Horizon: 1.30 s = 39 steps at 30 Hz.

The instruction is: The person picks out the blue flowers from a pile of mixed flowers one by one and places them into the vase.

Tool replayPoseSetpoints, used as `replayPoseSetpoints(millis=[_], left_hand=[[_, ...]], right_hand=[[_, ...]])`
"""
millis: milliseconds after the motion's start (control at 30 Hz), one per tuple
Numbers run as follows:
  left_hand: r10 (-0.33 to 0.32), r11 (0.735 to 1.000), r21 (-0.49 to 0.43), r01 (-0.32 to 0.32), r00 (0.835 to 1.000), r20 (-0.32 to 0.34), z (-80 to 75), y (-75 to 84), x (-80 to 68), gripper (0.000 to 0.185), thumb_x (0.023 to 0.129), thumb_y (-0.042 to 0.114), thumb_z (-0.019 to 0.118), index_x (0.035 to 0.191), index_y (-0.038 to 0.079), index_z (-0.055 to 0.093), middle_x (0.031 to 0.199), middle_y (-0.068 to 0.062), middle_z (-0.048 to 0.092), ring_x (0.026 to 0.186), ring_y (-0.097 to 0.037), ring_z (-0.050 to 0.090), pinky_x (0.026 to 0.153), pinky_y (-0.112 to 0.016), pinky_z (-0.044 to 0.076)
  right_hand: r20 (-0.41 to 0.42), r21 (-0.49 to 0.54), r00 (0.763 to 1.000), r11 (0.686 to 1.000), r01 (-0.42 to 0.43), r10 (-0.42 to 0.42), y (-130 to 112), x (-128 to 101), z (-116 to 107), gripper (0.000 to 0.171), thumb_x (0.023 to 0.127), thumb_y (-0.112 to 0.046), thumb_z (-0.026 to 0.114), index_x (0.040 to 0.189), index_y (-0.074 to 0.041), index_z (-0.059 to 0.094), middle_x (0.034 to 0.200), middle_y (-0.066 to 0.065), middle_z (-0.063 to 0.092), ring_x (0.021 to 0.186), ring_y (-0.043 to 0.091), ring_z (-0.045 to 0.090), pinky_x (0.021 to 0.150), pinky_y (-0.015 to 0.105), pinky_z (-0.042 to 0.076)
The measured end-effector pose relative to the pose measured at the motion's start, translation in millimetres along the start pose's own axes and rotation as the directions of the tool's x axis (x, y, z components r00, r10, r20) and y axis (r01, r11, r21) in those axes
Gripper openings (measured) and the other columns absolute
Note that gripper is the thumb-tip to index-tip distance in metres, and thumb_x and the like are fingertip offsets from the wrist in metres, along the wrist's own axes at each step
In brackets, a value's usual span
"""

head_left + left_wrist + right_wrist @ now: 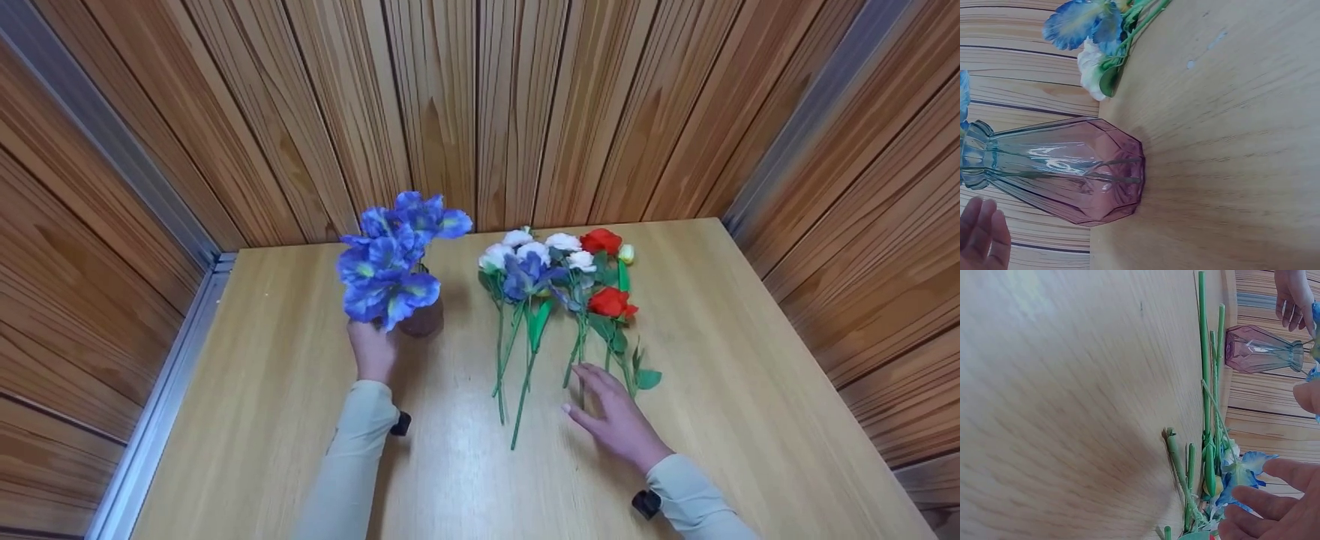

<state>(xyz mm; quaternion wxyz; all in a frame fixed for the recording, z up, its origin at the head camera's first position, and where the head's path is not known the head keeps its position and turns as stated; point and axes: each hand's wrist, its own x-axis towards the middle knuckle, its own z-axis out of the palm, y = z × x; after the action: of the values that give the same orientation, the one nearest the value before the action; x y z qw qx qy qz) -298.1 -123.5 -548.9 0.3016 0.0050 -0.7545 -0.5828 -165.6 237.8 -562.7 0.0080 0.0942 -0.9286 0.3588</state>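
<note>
Head view: left hand [373, 351] rests beside the glass vase [421, 319], which stands on the wooden table [720, 360] with blue flowers [390, 266] in it, while the right hand [616, 420], fingers straight and holding nothing, reaches the stem ends of the loose flowers [559, 281] lying to the right of the vase. Left wrist view: fingers [982, 239] lie relaxed just beside the vase's [1067, 169] neck, apparently not gripping it, so steadying the neck before adding a stem seems advisable. Right wrist view: straight fingers [1266, 500] hover near the stems [1203, 382], so pinching one stem low and lifting it clear of its neighbours is judged the best approach.
</note>
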Motion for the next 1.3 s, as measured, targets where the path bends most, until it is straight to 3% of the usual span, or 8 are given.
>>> replayPoseSetpoints(millis=[133, 233, 333, 500, 700, 833, 933, 1300], left_hand=[[-0.073, 0.997, -0.01, 0.074, 0.997, 0.038, -0.9, -0.5, -5.6, 0.018, 0.081, -0.019, 0.05, 0.09, -0.006, 0.058, 0.081, -0.009, 0.056, 0.082, -0.021, 0.051, 0.078, -0.034, 0.044], [-0.076, 0.996, 0.049, 0.071, 0.992, 0.105, -3.6, -0.5, -12.5, 0.018, 0.085, -0.005, 0.062, 0.103, -0.003, 0.059, 0.097, -0.01, 0.063, 0.098, -0.022, 0.056, 0.091, -0.038, 0.044], [-0.049, 0.993, 0.115, 0.028, 0.983, 0.177, -6.0, -1.3, -20.6, 0.03, 0.089, 0.017, 0.068, 0.114, 0.003, 0.058, 0.112, -0.009, 0.062, 0.112, -0.021, 0.055, 0.098, -0.039, 0.042], [-0.002, 0.966, 0.249, -0.069, 0.962, 0.274, -8.5, -4.3, -37.7, 0.036, 0.093, 0.033, 0.061, 0.113, 0.003, 0.06, 0.108, -0.012, 0.062, 0.106, -0.026, 0.058, 0.092, -0.042, 0.046], [-0.069, 0.917, 0.386, -0.104, 0.909, 0.41, -8.1, -5.4, -60.4, 0.052, 0.094, 0.037, 0.058, 0.137, 0.008, 0.051, 0.134, -0.013, 0.052, 0.12, -0.028, 0.05, 0.098, -0.047, 0.042], [-0.122, 0.877, 0.459, -0.141, 0.859, 0.497, -8.3, -1.1, -75.4, 0.06, 0.094, 0.042, 0.056, 0.144, 0.012, 0.042, 0.149, -0.011, 0.036, 0.134, -0.031, 0.034, 0.108, -0.053, 0.028], [-0.099, 0.862, 0.463, -0.204, 0.829, 0.551, -8.9, 2.2, -85.7, 0.063, 0.094, 0.042, 0.057, 0.145, 0.009, 0.04, 0.151, -0.013, 0.033, 0.138, -0.032, 0.028, 0.111, -0.055, 0.018], [-0.08, 0.854, 0.455, -0.252, 0.801, 0.593, -12.2, 7.6, -108.7, 0.066, 0.092, 0.042, 0.06, 0.144, 0.005, 0.041, 0.148, -0.016, 0.037, 0.138, -0.032, 0.028, 0.112, -0.056, 0.015]], right_hand=[[-0.001, 0.009, 1.0, 1.0, -0.008, 0.008, 0, 0, 1, 0.071, 0.087, -0.049, 0.065, 0.143, -0.011, 0.045, 0.148, 0.013, 0.037, 0.136, 0.033, 0.03, 0.107, 0.054, 0.029], [-0.002, 0.015, 1.0, 1.0, -0.007, 0.007, 0, -1, 1, 0.069, 0.087, -0.049, 0.064, 0.142, -0.011, 0.046, 0.148, 0.014, 0.037, 0.136, 0.034, 0.031, 0.107, 0.055, 0.029], [-0.007, 0.019, 1.0, 1.0, 0.001, -0.001, 1, -1, 1, 0.068, 0.089, -0.051, 0.061, 0.141, -0.01, 0.047, 0.147, 0.017, 0.036, 0.136, 0.036, 0.03, 0.106, 0.057, 0.028], [-0.01, 0.011, 1.0, 1.0, 0.006, -0.006, 2, 1, 0, 0.065, 0.091, -0.051, 0.058, 0.141, -0.01, 0.047, 0.148, 0.017, 0.036, 0.136, 0.036, 0.029, 0.106, 0.058, 0.027], [-0.005, 0.014, 1.0, 1.0, -0.001, 0.001, -1, 2, -3, 0.063, 0.092, -0.047, 0.059, 0.141, -0.01, 0.047, 0.149, 0.018, 0.034, 0.137, 0.037, 0.028, 0.106, 0.059, 0.027], [-0.006, 0.009, 1.0, 1.0, -0.004, 0.004, -2, 4, -5, 0.061, 0.092, -0.045, 0.06, 0.142, -0.012, 0.047, 0.149, 0.017, 0.033, 0.137, 0.037, 0.028, 0.105, 0.06, 0.027], [-0.011, 0.007, 1.0, 1.0, -0.009, 0.009, -2, 5, -6, 0.06, 0.092, -0.041, 0.062, 0.142, -0.012, 0.047, 0.15, 0.016, 0.033, 0.137, 0.037, 0.027, 0.105, 0.06, 0.027], [-0.021, -0.008, 0.999, 1.0, 0.026, -0.027, -5, 9, -9, 0.058, 0.092, -0.036, 0.063, 0.141, -0.01, 0.047, 0.149, 0.018, 0.034, 0.136, 0.037, 0.027, 0.106, 0.061, 0.026]])
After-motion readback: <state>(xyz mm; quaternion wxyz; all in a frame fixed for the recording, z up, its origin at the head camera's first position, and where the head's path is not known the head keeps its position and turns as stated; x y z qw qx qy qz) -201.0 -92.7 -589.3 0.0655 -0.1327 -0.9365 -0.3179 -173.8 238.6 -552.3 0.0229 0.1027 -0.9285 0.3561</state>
